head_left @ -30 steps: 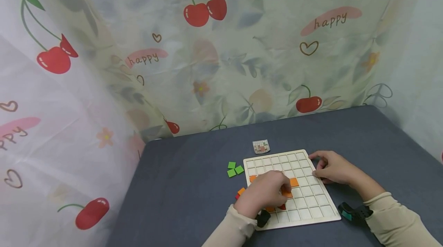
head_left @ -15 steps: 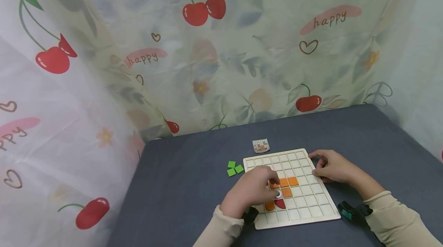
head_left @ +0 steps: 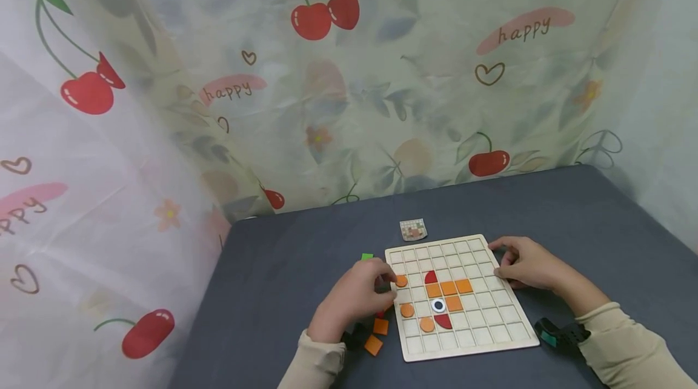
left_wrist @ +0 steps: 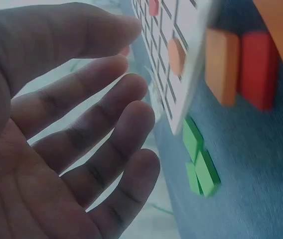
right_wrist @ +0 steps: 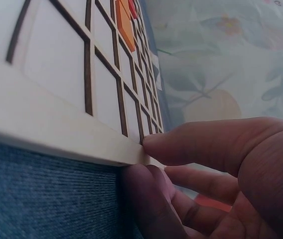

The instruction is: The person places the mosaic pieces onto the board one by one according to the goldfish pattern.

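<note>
A pale gridded wooden board [head_left: 491, 316] lies on the table. Set in its cells are orange squares [head_left: 448, 288], round orange discs [head_left: 427, 324], red quarter-round pieces [head_left: 443, 321] and a white disc with a black eye [head_left: 438, 305]. My left hand [head_left: 357, 292] hovers at the board's left edge. In the left wrist view its fingers [left_wrist: 134, 119] are loosely bent and nothing is between them and the thumb. My right hand [head_left: 526, 262] grips the board's far right edge, thumb [right_wrist: 186, 144] on the rim and a finger against the side below.
Loose orange tiles [head_left: 380, 326] and a red tile [left_wrist: 258, 69] lie left of the board, partly hidden by the left hand. Green tiles [left_wrist: 209, 174] sit near its far left corner. A small printed card [head_left: 413, 229] lies behind the board; a patterned curtain hangs beyond the table.
My left hand has let go of the eye disc, which now sits in a cell, and has moved left off the board's middle toward the loose tiles. The right hand stays put.
</note>
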A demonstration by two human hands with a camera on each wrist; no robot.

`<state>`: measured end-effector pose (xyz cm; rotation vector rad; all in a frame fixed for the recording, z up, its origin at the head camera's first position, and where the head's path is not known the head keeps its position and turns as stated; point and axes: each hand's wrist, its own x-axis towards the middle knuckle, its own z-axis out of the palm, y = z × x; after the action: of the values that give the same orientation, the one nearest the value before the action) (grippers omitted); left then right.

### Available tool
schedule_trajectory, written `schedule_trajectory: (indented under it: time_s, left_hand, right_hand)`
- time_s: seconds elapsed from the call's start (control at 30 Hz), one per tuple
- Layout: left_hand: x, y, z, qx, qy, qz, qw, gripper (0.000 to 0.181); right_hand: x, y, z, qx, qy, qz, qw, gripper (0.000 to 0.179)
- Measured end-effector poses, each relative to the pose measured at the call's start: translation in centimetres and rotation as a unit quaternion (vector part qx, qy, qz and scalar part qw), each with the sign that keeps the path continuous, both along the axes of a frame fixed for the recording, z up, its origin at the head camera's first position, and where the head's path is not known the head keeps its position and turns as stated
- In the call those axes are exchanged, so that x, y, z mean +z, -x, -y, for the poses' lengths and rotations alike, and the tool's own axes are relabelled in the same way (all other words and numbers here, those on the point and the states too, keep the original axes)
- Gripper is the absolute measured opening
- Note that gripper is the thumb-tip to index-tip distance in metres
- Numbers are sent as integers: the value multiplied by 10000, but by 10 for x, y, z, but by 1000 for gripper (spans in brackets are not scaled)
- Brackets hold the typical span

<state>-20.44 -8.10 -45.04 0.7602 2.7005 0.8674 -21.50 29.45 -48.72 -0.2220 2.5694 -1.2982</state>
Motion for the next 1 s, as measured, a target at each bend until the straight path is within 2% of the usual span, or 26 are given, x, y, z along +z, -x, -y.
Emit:
schedule_trajectory:
  time_s: [0.3, 0.43, 0.63, 1.0]
  left_hand:
    - [-2, 5, 12, 77, 33, 286, 9996, 22]
    - [-7, 7, 14, 125, 186, 315, 9993, 27]
    - [-14, 6, 15, 218, 236, 544, 9980, 30]
    - [-14, 3, 12, 108, 407, 475, 9980, 23]
  right_hand:
    - [1, 1, 1, -24, 6, 15, 10000, 64]
    - [0, 1, 1, -34, -7, 22, 10000, 64]
    - [0, 1, 0, -31, -24, 78, 10000, 65]
    - [2, -1, 2, -64, -44, 55, 10000, 64]
